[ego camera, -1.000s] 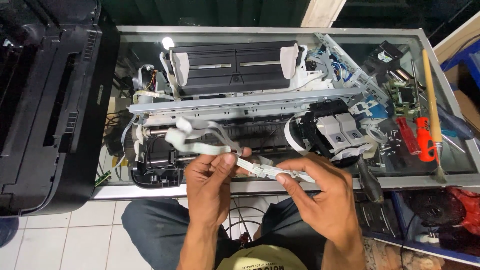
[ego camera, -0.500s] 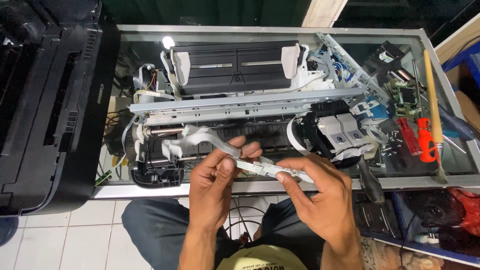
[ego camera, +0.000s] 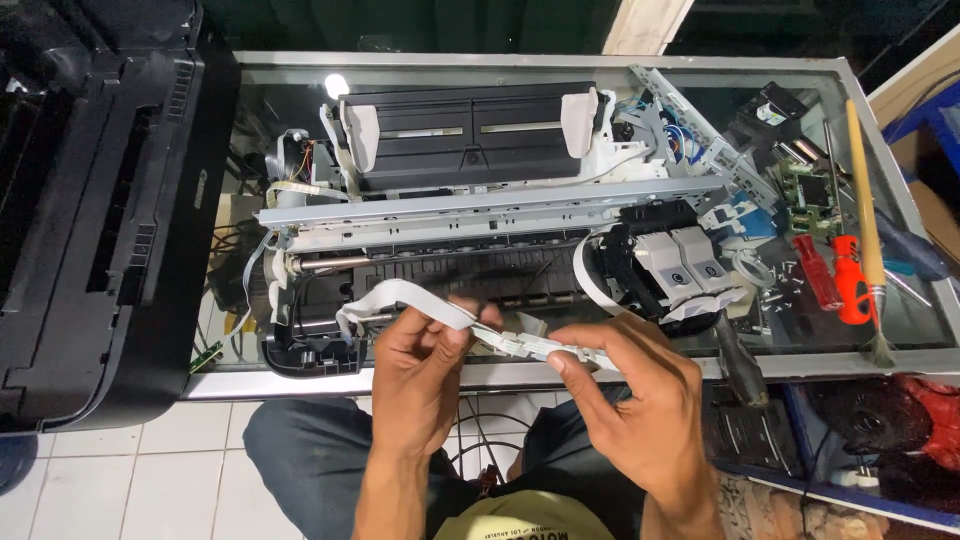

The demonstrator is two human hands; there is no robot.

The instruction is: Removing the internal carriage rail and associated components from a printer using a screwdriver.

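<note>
An opened printer chassis lies on a glass-topped table, its black paper tray at the back and a metal rail across the middle. A flat white ribbon cable loops out of the chassis at the front left. My left hand pinches this cable near its end. My right hand holds the white plastic strip that the cable runs along. The black print carriage sits at the right of the rail.
A black printer cover stands at the left. Red-handled screwdrivers, a wooden-handled brush and small circuit boards lie at the table's right. White floor tiles and my knees are below the table edge.
The ribbon cable's loop has shifted left and flattened as my left hand slid along it. My right hand keeps its hold on the plastic strip, nearly still.
</note>
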